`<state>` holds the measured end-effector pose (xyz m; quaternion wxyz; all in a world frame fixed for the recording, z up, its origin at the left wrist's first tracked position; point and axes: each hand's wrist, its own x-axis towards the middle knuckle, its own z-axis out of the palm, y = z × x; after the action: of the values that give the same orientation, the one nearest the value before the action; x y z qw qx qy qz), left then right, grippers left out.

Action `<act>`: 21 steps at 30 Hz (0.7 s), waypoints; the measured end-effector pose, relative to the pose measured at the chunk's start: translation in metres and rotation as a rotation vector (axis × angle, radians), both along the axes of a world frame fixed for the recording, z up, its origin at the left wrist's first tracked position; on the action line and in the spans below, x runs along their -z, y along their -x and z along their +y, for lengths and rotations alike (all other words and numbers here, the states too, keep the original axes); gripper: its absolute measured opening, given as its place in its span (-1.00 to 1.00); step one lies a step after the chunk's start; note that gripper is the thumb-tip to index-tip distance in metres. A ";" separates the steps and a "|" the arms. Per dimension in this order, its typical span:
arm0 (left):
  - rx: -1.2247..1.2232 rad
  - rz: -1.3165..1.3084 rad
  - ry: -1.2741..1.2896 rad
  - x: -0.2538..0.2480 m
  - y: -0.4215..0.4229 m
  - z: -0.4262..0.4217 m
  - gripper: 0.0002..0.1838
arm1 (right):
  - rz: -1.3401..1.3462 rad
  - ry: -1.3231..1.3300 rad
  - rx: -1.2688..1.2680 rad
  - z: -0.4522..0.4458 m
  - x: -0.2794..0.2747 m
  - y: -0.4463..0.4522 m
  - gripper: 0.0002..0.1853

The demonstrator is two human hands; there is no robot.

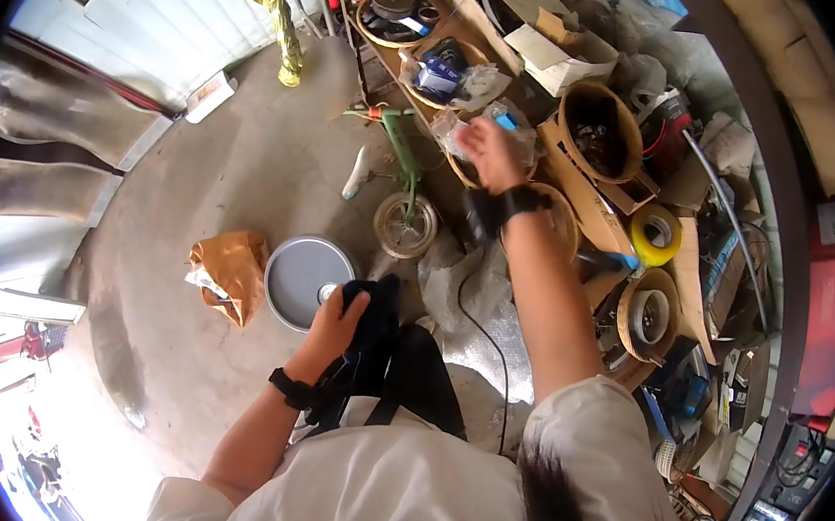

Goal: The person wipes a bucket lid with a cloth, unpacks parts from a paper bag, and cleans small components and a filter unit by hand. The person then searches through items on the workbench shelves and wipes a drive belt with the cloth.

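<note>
My left hand (333,325) is closed on a dark cloth-like item (373,319), held just above my lap; its exact kind is unclear. Beside it on the floor stands a round grey stool or basin-like disc (308,272) with a pale centre. Stretched out to the shelf, my right hand (493,155) is over a round basket holding a clear plastic bag (521,142) with something blue inside. Its fingertips are smeared and partly lost against the plastic, so a grip on it cannot be made out.
A small green balance bike (402,159) stands by the shelf. A brown paper bag (232,273) lies on the concrete floor. Along the shelf are round baskets (601,128) of parts, a yellow tape roll (655,235) and cardboard boxes (558,51). A dark cable (490,338) hangs near bubble wrap (501,334).
</note>
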<state>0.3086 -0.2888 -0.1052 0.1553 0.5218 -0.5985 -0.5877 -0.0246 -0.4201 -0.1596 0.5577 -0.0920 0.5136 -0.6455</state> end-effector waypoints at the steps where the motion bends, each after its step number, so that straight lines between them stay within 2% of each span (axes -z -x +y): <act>1: -0.053 0.011 -0.053 0.002 0.002 -0.006 -0.66 | 0.080 0.032 -0.167 0.014 -0.021 -0.019 -0.77; 2: -0.109 0.024 -0.105 0.003 0.005 -0.012 -0.65 | 0.162 0.064 -0.337 0.037 -0.042 -0.043 -0.79; 4: -0.124 0.100 -0.058 -0.014 0.017 -0.026 -0.64 | 0.487 0.098 -0.595 0.075 -0.024 -0.084 -0.63; 6: -0.139 0.147 -0.061 -0.023 0.025 -0.035 -0.64 | 0.643 0.237 -0.559 0.121 0.005 -0.129 -0.55; 7: -0.161 0.265 -0.126 -0.022 0.033 -0.038 -0.64 | 0.349 0.207 -0.588 0.142 0.004 -0.144 -0.53; 8: -0.118 0.261 -0.113 -0.028 0.039 -0.042 -0.65 | 0.052 0.172 -0.608 0.155 0.002 -0.153 -0.51; 10: -0.042 0.248 -0.096 -0.042 0.047 -0.048 -0.66 | 0.030 0.032 -0.518 0.165 0.001 -0.150 -0.59; 11: -0.028 0.189 0.006 -0.038 0.048 -0.050 -0.68 | 0.015 -0.047 -0.480 0.173 0.000 -0.145 -0.62; 14: -0.101 0.269 -0.127 -0.024 0.044 -0.062 -0.68 | 0.300 -0.167 -0.274 0.162 0.001 -0.111 -0.72; 17: 0.061 0.179 0.212 -0.020 0.049 -0.069 -0.67 | 0.718 0.037 0.023 0.153 -0.060 -0.113 -0.75; 18: 0.125 0.144 0.321 -0.020 0.052 -0.068 -0.66 | 0.779 0.089 0.012 0.152 -0.090 -0.120 -0.75; 20: 0.250 0.148 0.314 -0.040 0.064 -0.064 -0.73 | 1.048 0.248 -0.024 0.147 -0.108 -0.135 -0.78; 21: 0.341 0.189 0.322 -0.044 0.069 -0.063 -0.75 | 1.266 0.284 -0.072 0.144 -0.110 -0.139 -0.82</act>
<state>0.2393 -0.3514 -0.0612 0.1901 0.3244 -0.7467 -0.5486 0.1147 -0.2759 -0.0499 0.1510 -0.5447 0.6493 -0.5088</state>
